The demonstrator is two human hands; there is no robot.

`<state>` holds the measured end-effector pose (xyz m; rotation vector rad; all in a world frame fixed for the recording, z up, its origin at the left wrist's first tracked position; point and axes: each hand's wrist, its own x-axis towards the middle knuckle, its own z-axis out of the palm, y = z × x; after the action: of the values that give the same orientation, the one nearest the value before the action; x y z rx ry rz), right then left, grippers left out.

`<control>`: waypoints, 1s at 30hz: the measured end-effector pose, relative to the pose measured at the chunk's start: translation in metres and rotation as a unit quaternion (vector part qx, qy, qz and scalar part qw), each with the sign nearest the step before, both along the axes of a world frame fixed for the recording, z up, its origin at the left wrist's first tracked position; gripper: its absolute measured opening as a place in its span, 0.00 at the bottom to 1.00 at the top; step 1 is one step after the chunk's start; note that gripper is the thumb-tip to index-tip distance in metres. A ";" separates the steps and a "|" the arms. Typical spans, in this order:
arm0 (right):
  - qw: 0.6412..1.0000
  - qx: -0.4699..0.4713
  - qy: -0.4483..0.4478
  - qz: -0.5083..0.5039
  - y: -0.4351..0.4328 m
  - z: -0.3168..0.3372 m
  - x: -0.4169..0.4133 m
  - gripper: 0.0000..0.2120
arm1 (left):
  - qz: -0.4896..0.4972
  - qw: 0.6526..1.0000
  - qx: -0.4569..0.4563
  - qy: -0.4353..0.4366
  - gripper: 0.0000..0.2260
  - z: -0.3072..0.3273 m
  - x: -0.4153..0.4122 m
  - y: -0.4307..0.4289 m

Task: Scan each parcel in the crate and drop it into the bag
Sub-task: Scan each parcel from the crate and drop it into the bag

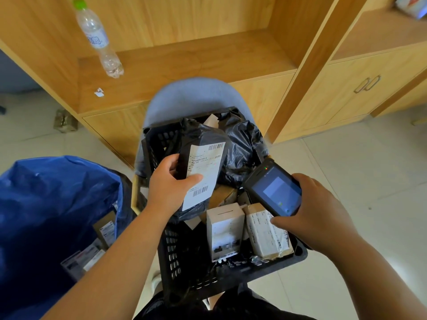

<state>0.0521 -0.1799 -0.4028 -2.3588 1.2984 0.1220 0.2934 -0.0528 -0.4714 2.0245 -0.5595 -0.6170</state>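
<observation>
Over the crate, the left hand (168,183) grips a black-wrapped parcel (201,139), thumb pressed on its white label (203,172) and fingers curled round its left edge, holding it tilted up above the crate's middle. Just to its right, the right hand (316,211) is wrapped round one handheld scanner (275,190), whose lit screen faces up and whose far end is angled toward the label.

Beneath both hands sits one black slotted crate (184,257). Besides the held parcel, four more show in it: a second black-wrapped one (242,144) at the far end, a brown carton (224,195) partly hidden under the label, and, side by side near the right hand, an upright white box (225,232) and a tan taped packet (265,234).

Left of the crate stands one open blue bag (46,204) with several labelled parcels (104,229) inside; their exact number cannot be told.

The crate rests on a grey chair (194,93). Beyond it, one clear plastic bottle (99,38) stands on a wooden shelf (184,63).
</observation>
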 end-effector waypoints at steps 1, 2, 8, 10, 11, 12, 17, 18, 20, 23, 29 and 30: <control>1.000 -0.002 -0.004 0.001 0.000 -0.001 0.001 0.36 | 0.000 1.000 -0.001 0.003 0.27 0.001 0.000 0.001; 1.000 -0.005 -0.007 0.002 0.000 -0.001 0.002 0.37 | 0.002 1.000 -0.002 0.007 0.26 0.001 0.001 0.003; 0.998 0.002 -0.013 0.060 0.006 -0.010 0.035 0.40 | 0.070 0.995 -0.023 0.061 0.18 0.009 0.017 0.039; 0.996 0.013 -0.014 0.092 0.010 -0.013 0.056 0.41 | 0.108 0.992 -0.022 0.065 0.16 0.010 0.027 0.063; 0.994 0.018 -0.014 0.111 0.013 -0.015 0.068 0.41 | 0.131 0.989 -0.018 0.066 0.15 0.010 0.032 0.077; 0.991 0.021 -0.012 0.132 0.017 -0.016 0.081 0.42 | 0.156 0.985 -0.013 0.067 0.15 0.009 0.037 0.091; 0.969 0.039 0.019 0.244 0.048 -0.023 0.148 0.39 | 0.273 0.959 0.013 0.073 0.16 0.000 0.058 0.171; 0.963 0.037 0.030 0.266 0.057 -0.026 0.162 0.37 | 0.290 0.954 0.019 0.071 0.16 -0.003 0.063 0.188; 0.951 0.030 0.059 0.303 0.076 -0.032 0.191 0.39 | 0.321 0.944 0.031 0.068 0.16 -0.011 0.073 0.221; 0.936 0.015 0.094 0.339 0.110 -0.043 0.232 0.41 | 0.346 0.933 0.067 0.069 0.19 -0.026 0.090 0.267; 0.920 -0.019 0.152 0.361 0.181 -0.070 0.313 0.40 | 0.374 0.914 0.125 0.098 0.20 -0.080 0.146 0.339; 0.919 -0.020 0.158 0.360 0.190 -0.076 0.326 0.40 | 0.374 0.912 0.132 0.101 0.19 -0.091 0.158 0.347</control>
<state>0.3785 0.0102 -0.4787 -2.8185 0.4754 0.7267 0.4518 0.2947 -0.5625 2.1745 0.4496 -0.4262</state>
